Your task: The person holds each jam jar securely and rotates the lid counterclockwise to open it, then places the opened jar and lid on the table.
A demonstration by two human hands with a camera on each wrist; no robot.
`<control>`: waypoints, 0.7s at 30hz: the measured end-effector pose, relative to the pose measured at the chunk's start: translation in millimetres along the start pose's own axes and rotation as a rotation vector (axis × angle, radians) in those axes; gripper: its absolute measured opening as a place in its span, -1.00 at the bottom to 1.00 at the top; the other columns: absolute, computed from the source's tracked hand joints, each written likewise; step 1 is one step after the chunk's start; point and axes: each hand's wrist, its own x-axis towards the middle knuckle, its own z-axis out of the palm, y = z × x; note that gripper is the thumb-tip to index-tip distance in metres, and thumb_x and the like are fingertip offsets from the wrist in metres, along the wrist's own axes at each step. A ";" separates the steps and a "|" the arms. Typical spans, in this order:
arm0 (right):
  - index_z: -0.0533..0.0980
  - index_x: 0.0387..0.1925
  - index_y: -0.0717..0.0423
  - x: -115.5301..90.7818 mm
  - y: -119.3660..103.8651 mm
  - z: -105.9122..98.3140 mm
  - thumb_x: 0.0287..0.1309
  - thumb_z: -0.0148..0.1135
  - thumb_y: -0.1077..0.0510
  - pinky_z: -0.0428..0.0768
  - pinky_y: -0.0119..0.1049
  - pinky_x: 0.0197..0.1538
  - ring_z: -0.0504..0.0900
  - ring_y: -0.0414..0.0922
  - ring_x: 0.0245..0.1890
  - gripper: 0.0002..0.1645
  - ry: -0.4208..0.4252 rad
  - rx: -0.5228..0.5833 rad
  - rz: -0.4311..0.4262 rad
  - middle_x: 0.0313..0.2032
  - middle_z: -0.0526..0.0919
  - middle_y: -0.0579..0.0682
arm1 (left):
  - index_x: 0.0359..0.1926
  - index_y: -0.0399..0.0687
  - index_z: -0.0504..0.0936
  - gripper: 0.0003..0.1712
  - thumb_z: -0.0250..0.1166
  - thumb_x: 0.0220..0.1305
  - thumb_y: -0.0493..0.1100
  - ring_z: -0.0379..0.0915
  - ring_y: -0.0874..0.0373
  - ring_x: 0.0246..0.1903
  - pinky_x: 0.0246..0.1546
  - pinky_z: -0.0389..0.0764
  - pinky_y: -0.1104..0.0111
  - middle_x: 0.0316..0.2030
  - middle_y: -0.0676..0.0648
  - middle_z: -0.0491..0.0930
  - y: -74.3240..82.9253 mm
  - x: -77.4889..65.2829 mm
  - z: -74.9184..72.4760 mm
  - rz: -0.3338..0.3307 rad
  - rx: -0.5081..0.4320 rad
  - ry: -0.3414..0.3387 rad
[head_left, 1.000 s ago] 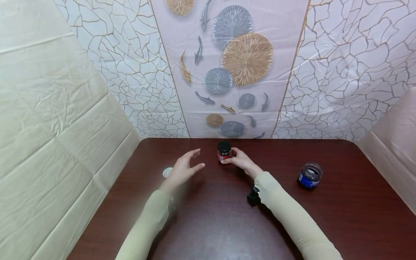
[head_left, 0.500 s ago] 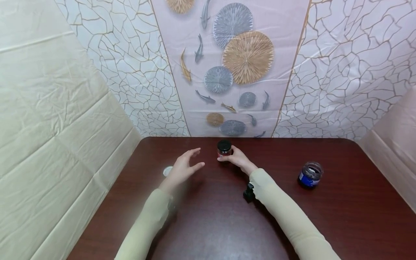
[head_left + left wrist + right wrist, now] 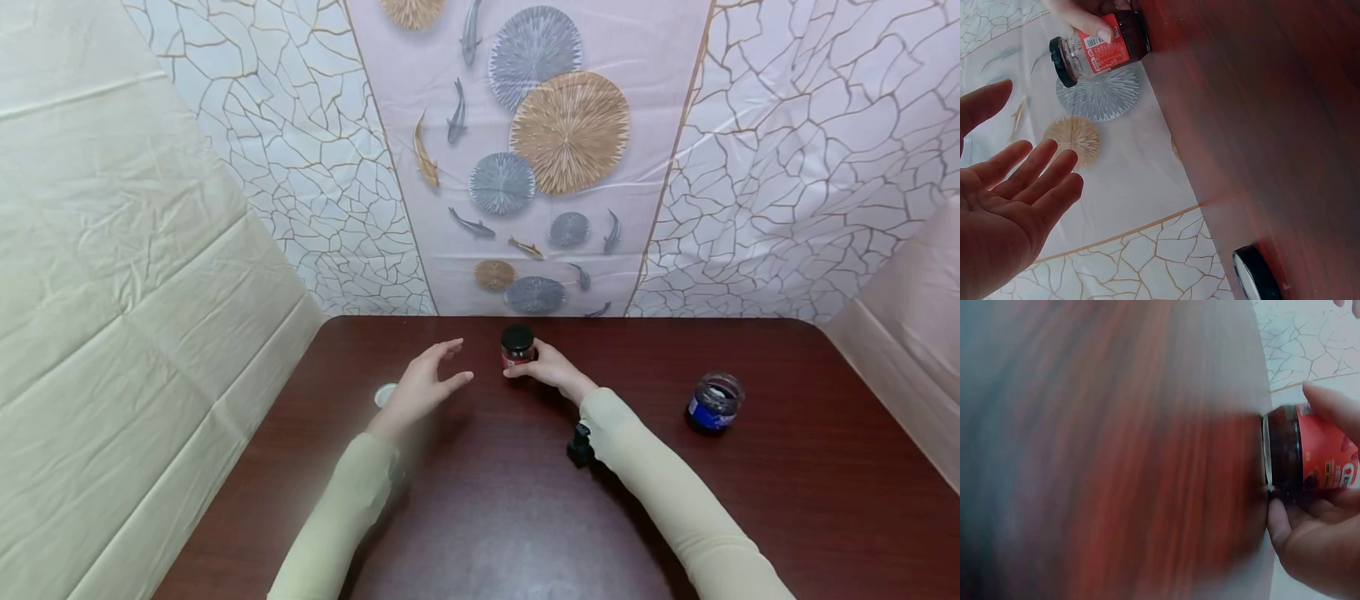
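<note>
A glass jar (image 3: 517, 342) with a black lid and red label stands upright at the far middle of the table. My right hand (image 3: 556, 369) holds it from the right side, the thumb across the label, as the left wrist view shows on the jar (image 3: 1105, 50). In the right wrist view, thumb and fingers lie on either side of the jar (image 3: 1319, 450). To its left, my left hand (image 3: 422, 385) is apart from it, holding nothing, with fingers spread and slightly bent. Beside that hand lies a loose lid (image 3: 385, 395), pale inside; its dark rim shows in the left wrist view.
An uncapped jar (image 3: 715, 404) with a blue label and dark contents stands on the right part of the brown table (image 3: 480, 517). A patterned cloth (image 3: 525, 167) hangs behind the far edge, and a pale cloth (image 3: 150, 333) rises on the left.
My right thumb has shifted slightly left across the red-labelled jar, and the right wrist has moved a little left and away. The jar and my left hand stay in place.
</note>
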 end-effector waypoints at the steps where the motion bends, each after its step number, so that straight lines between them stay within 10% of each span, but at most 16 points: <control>1: 0.25 0.46 0.11 -0.8 0.4 -1.4 0.14 0.48 0.01 0.31 0.15 0.37 0.38 0.13 0.34 -0.07 -0.007 -0.008 -0.003 0.31 0.45 0.17 | 0.41 -0.07 0.43 -0.28 0.43 0.28 -0.04 0.42 -0.04 0.26 0.26 0.45 0.04 0.24 -0.15 0.53 -0.2 0.2 0.7 0.001 -0.001 -0.003; 21: 0.36 0.39 0.13 -15.0 7.9 -11.6 0.08 0.53 0.01 0.40 0.10 0.31 0.48 0.12 0.25 -0.11 0.044 -0.057 -0.028 0.22 0.55 0.17 | 0.40 -0.07 0.43 -0.28 0.43 0.28 -0.01 0.41 -0.13 0.26 0.27 0.44 0.01 0.24 -0.16 0.53 4.6 -2.5 2.1 0.004 -0.007 -0.022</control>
